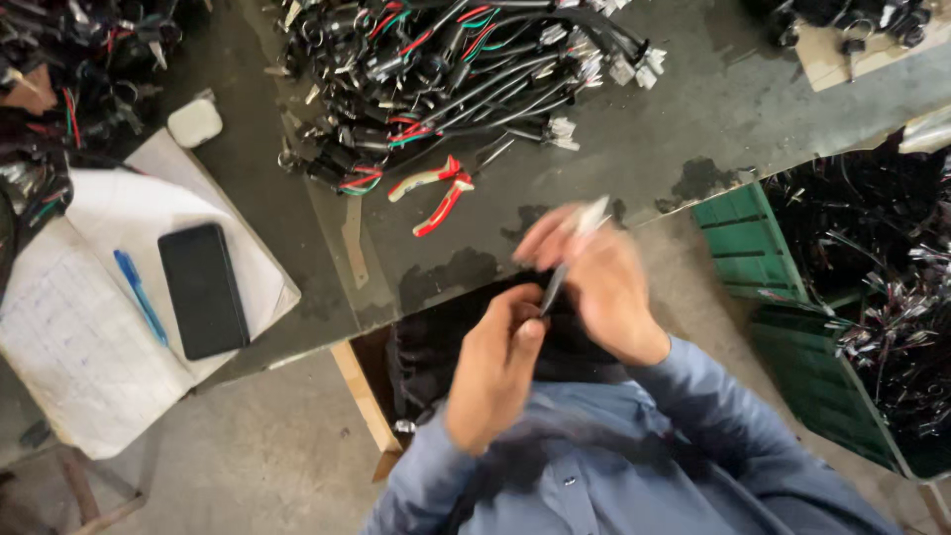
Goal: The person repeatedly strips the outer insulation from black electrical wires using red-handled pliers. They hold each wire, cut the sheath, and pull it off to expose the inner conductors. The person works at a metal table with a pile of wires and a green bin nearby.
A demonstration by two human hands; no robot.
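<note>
The thin dark cable (552, 289) I hold runs slantwise between my two hands, above the table's edge; its lower end is pinched in my left fingers; its pale connector tip (591, 215), blurred, points up-right.

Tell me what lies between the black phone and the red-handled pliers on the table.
In the head view, between the black phone and the red-handled pliers, only a flat pale strip lies on the dark table.
</note>
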